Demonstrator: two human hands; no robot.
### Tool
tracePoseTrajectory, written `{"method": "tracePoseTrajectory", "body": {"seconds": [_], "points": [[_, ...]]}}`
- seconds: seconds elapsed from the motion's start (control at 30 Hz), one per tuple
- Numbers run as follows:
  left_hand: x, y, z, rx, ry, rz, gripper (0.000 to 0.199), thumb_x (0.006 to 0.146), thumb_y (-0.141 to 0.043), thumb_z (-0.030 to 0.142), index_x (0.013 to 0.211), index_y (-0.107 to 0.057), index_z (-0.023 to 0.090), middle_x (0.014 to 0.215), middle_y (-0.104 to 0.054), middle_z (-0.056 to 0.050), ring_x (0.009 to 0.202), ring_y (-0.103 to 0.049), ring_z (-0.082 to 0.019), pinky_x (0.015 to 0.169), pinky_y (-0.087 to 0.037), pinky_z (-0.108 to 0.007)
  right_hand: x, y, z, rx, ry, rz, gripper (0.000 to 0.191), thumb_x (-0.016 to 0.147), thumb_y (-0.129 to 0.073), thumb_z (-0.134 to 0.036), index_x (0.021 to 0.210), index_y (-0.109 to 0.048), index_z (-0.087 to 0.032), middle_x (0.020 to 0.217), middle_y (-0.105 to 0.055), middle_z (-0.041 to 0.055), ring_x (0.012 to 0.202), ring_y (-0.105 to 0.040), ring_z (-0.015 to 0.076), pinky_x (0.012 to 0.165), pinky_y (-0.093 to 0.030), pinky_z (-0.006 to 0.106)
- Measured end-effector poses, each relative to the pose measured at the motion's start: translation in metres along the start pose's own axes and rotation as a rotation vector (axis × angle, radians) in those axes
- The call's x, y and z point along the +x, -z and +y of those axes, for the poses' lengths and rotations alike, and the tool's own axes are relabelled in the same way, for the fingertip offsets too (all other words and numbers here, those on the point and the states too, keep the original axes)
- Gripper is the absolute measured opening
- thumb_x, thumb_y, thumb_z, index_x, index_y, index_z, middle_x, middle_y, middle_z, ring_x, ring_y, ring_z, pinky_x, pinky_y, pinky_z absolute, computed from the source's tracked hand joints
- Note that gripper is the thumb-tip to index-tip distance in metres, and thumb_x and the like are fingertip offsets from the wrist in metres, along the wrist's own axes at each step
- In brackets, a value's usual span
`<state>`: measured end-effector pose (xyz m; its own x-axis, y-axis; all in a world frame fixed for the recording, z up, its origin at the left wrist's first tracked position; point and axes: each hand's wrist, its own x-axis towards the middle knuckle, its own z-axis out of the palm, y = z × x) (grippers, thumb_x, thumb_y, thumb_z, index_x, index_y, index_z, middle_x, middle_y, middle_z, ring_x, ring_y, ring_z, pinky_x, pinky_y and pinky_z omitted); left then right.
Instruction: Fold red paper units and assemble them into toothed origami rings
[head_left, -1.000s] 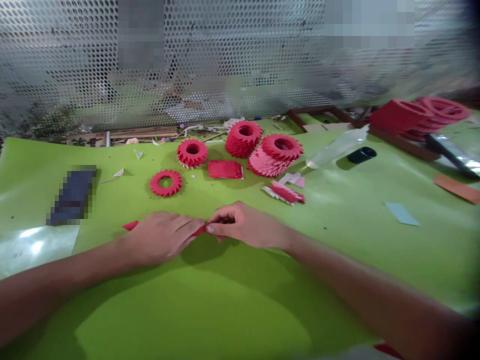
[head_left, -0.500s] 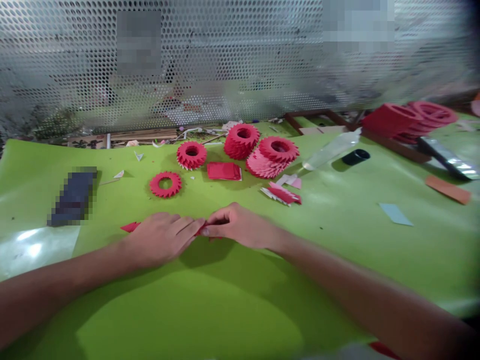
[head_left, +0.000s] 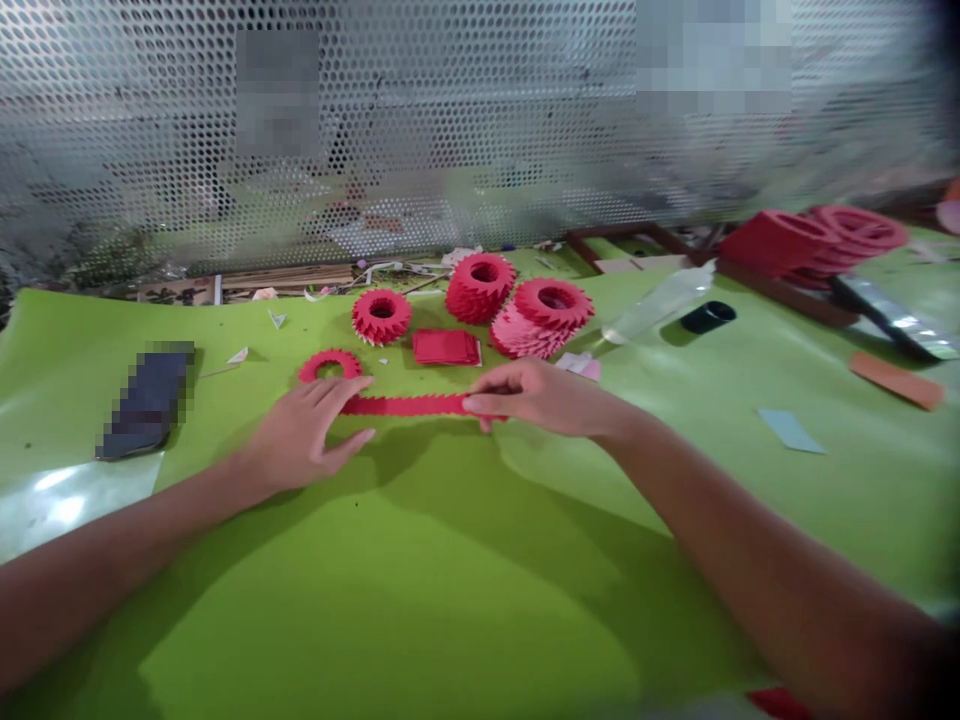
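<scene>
A long red paper strip [head_left: 409,405] with a saw-toothed edge stretches across the green sheet. My right hand [head_left: 540,395] pinches its right end between thumb and fingers. My left hand [head_left: 307,435] lies open with fingers spread, and the strip's left end meets it between the fingers and thumb. Just above those fingers sits a flat red toothed paper ring [head_left: 328,365], close to touching them. Farther back stand a short red toothed ring stack [head_left: 381,316], a taller one [head_left: 480,288], a red-and-pink stack [head_left: 536,318], and a pile of red paper squares [head_left: 446,347].
A bright green sheet [head_left: 450,620] covers the table, with a perforated metal screen [head_left: 450,130] behind it. A clear plastic bottle [head_left: 656,305], black cap [head_left: 709,317], orange strip [head_left: 896,380], pale blue paper [head_left: 791,430] and large red rings [head_left: 814,240] lie to the right.
My hands have drawn apart and moved farther from me. The red paper, bunched between them before, now stretches out as a long toothed strip. My left hand has opened.
</scene>
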<state>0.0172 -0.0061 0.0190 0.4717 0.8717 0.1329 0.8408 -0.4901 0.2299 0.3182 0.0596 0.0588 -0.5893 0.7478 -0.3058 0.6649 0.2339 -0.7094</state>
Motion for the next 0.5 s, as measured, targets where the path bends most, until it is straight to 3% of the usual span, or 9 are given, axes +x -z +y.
{"method": "tracePoseTrajectory", "body": {"seconds": [0.1,0.17,0.3,0.37,0.5], "points": [[0.003,-0.005,-0.008,-0.033,0.059,0.015,0.063,0.101,-0.032,0.059,0.138,-0.054,0.013,0.124,-0.068,-0.018,0.103,-0.068,-0.030,0.086,-0.057,-0.049,-0.001,0.014,0.006,-0.010,0.020,-0.022,0.046,0.084,-0.061,-0.061,0.082,-0.074,-0.017,0.070,-0.069,-0.0002,0.047,-0.038,0.0055,0.049,-0.027,0.024],[0.003,-0.008,-0.011,-0.062,0.073,0.007,0.062,0.102,-0.029,0.059,0.133,-0.059,0.014,0.107,-0.073,-0.016,0.086,-0.070,-0.026,0.072,-0.059,-0.041,-0.002,0.015,0.006,0.018,0.018,-0.040,0.042,0.085,-0.062,-0.057,0.085,-0.073,-0.017,0.071,-0.071,0.0011,0.050,-0.042,0.0067,0.051,-0.030,0.025],[0.003,-0.011,-0.016,-0.117,0.148,-0.021,0.067,0.100,-0.030,0.064,0.123,-0.064,0.012,0.079,-0.072,-0.012,0.057,-0.062,-0.019,0.048,-0.047,-0.028,-0.007,0.012,0.005,0.105,0.040,-0.092,0.033,0.089,-0.060,-0.044,0.087,-0.072,-0.013,0.076,-0.073,0.0057,0.057,-0.053,0.0085,0.058,-0.038,0.026],[0.004,-0.012,-0.018,-0.134,0.144,-0.043,0.069,0.100,-0.028,0.065,0.119,-0.066,0.011,0.080,-0.071,-0.012,0.057,-0.061,-0.018,0.048,-0.046,-0.028,-0.006,0.012,0.008,0.094,0.044,-0.122,0.034,0.088,-0.061,-0.044,0.089,-0.072,-0.013,0.080,-0.074,0.0072,0.063,-0.059,0.0101,0.062,-0.041,0.027],[0.003,-0.016,-0.015,-0.148,-0.036,-0.084,0.069,0.101,-0.026,0.064,0.109,-0.070,0.012,0.083,-0.071,-0.010,0.066,-0.063,-0.018,0.062,-0.051,-0.031,0.002,0.009,0.013,0.156,0.054,-0.262,0.046,0.093,-0.052,-0.054,0.100,-0.073,-0.013,0.084,-0.074,0.0079,0.069,-0.065,0.0126,0.065,-0.045,0.027]]}}
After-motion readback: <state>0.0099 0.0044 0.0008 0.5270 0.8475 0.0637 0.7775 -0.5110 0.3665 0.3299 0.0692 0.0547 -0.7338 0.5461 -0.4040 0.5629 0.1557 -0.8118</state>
